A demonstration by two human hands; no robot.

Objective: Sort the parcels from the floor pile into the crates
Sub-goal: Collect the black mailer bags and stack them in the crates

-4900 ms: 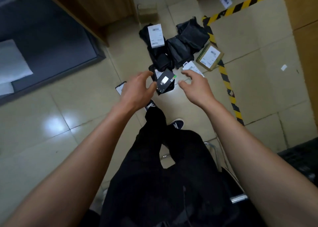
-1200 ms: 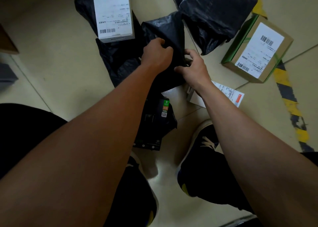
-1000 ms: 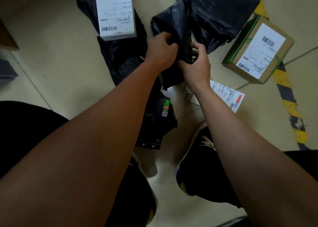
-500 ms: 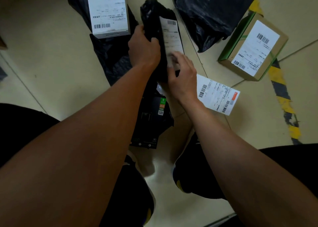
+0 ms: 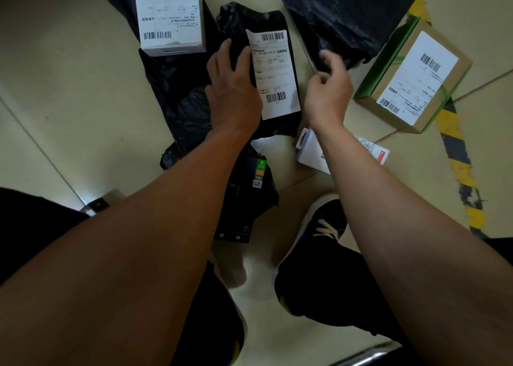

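Observation:
A black plastic parcel (image 5: 273, 71) with a white barcode label facing up lies at the middle of the floor pile. My left hand (image 5: 233, 88) grips its left edge, fingers over the black film. My right hand (image 5: 330, 88) hovers just right of the parcel, fingers loosely curled and holding nothing, fingertips close to a large black bag (image 5: 347, 13). No crate is in view.
A white labelled box (image 5: 169, 19) lies on another black bag (image 5: 180, 96) at upper left. A labelled cardboard box (image 5: 410, 77) sits at right, beside yellow-black floor tape (image 5: 455, 155). A small black packet (image 5: 244, 199) and a white flat packet (image 5: 311, 152) lie near my shoes.
Both hands lifted the black parcel from the pile and turned it label side up. My right hand has since come off it and moved right; my left hand still holds it.

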